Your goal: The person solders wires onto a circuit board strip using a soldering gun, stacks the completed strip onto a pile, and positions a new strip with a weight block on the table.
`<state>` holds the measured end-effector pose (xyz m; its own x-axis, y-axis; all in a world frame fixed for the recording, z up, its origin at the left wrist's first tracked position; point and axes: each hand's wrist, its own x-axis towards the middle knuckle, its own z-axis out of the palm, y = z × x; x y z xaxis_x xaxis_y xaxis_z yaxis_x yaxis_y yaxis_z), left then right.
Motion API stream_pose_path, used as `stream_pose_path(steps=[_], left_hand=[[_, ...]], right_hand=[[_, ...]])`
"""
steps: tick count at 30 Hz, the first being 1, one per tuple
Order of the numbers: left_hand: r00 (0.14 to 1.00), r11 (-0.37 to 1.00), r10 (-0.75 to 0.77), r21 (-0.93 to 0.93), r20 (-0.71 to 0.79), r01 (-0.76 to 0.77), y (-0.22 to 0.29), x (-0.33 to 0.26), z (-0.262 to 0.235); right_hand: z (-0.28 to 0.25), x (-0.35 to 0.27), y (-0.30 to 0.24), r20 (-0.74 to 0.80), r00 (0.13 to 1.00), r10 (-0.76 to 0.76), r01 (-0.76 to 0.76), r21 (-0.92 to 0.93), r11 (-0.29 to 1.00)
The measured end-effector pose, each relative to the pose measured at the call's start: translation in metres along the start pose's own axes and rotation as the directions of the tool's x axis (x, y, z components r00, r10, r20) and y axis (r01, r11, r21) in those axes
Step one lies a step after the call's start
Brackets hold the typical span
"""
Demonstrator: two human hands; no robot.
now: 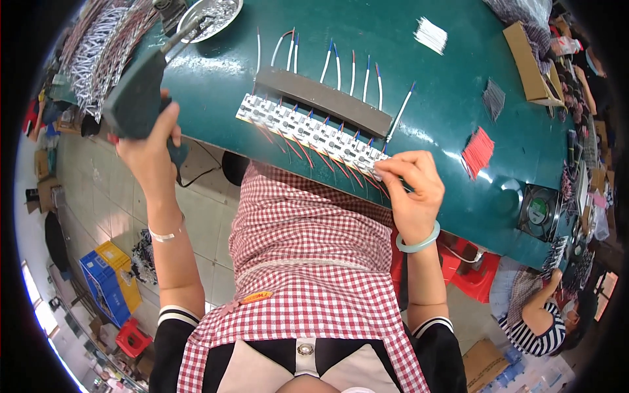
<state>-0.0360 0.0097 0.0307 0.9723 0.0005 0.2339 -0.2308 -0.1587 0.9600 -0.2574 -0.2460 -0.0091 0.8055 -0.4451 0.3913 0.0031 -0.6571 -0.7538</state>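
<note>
My left hand [154, 141] is closed around the handle of a dark soldering gun [134, 98], raised left of the work. Its metal tip points up toward a white bowl [230, 14] with silvery material inside. My right hand [414, 187] pinches the right end of a long strip of white parts [308, 134] near the table's front edge. Thin red and dark wires hang from the strip's near side. Along its far side lies a long dark grey bar [321, 100]. White-sleeved wires [337, 69] with blue or red ends stick up beyond the bar.
On the green table [458, 78] lie bundles of white [430, 36], grey [494, 99] and red tubes [478, 152]. A small fan [539, 213] stands at the right edge, a cardboard box [532, 65] behind it. Wire bundles [98, 59] fill the far left. A co-worker [544, 318] sits at right.
</note>
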Motion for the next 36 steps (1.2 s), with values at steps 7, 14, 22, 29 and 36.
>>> stream_pose_path(steps=[7, 14, 22, 29, 36], left_hand=[[0.927, 0.954, -0.24, -0.109, 0.288, 0.281, 0.013, -0.098, -0.014], [0.841, 0.985, -0.065, 0.168, 0.538, -0.031, 0.005, -0.138, -0.026], [0.763, 0.961, 0.077, 0.155, 0.641, -0.227, 0.008, -0.134, -0.016], [0.767, 0.957, 0.085, 0.162, 0.636, -0.241, 0.007, -0.136, -0.016], [0.746, 0.95, 0.077, 0.179, 0.661, -0.256, 0.005, -0.135, -0.018]], right_hand=[[0.021, 0.0, 0.004, -0.012, 1.0, 0.013, -0.013, 0.024, 1.0], [0.022, 0.002, 0.003, 0.066, 0.998, -0.017, 0.022, -0.073, 0.997], [0.026, 0.005, 0.004, 0.071, 0.997, -0.026, 0.034, -0.117, 0.993], [0.027, 0.005, 0.001, 0.071, 0.997, -0.044, 0.055, -0.152, 0.987], [0.026, 0.004, 0.0, 0.07, 0.997, -0.044, 0.054, -0.154, 0.987]])
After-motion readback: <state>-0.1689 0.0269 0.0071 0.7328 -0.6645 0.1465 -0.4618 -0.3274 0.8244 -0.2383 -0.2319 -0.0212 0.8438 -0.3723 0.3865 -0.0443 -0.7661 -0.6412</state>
